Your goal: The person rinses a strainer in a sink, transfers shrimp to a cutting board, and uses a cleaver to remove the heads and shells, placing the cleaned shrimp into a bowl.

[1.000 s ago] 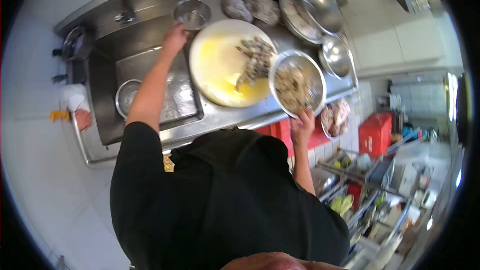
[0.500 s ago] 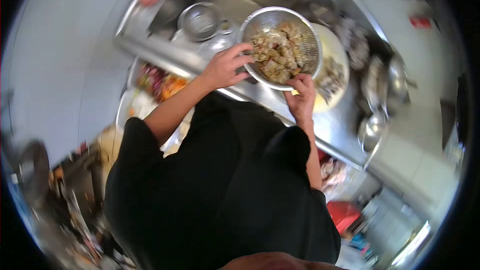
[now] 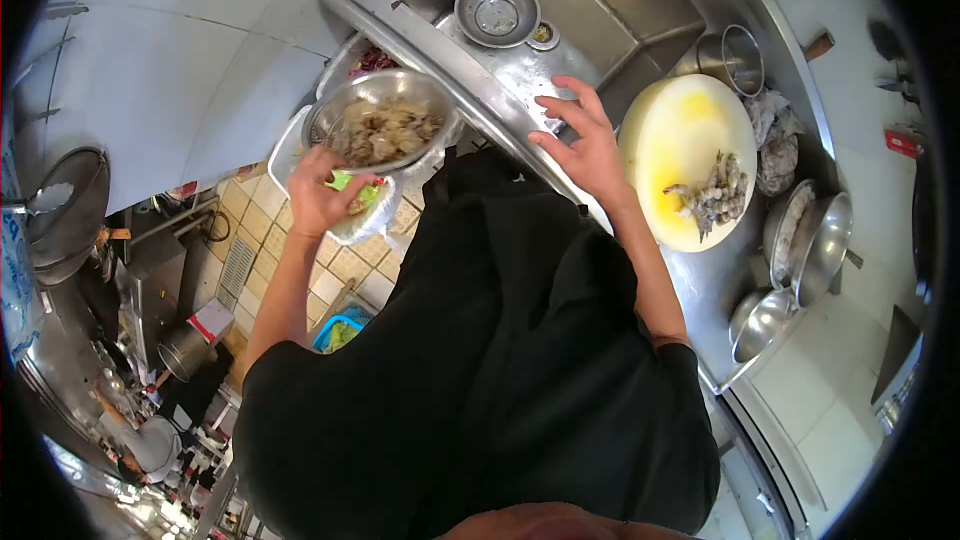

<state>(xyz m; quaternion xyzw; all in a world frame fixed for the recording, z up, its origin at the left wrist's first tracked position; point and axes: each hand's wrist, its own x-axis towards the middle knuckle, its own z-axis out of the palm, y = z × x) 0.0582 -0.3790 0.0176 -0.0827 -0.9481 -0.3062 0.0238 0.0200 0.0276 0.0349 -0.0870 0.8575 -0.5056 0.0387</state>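
Note:
My left hand point(image 3: 322, 192) is closed on the near left rim of a metal colander point(image 3: 432, 92), which hangs tilted off the front of the counter. Inside the colander lies a heap of wet, brownish-grey pieces point(image 3: 390, 130) that look like shrimp. My right hand point(image 3: 585, 148) is empty, fingers apart, over the counter's front edge. To its right is a thick round white cutting board point(image 3: 690, 95) with yellow stains, bearing a small pile of grey shrimp point(image 3: 720, 195).
A metal bowl point(image 3: 497, 12) sits beside the sink basin point(image 3: 610, 0). Several steel bowls point(image 3: 822, 245) and a crumpled cloth point(image 3: 775, 155) are along the right. Below the colander are a white, bag-lined container point(image 3: 350, 230) and a blue basket point(image 3: 335, 332). A person point(image 3: 150, 440) is at lower left.
The colander has moved left, from over the counter to past its front edge. My right hand has let go of the rim and opened. The view has turned.

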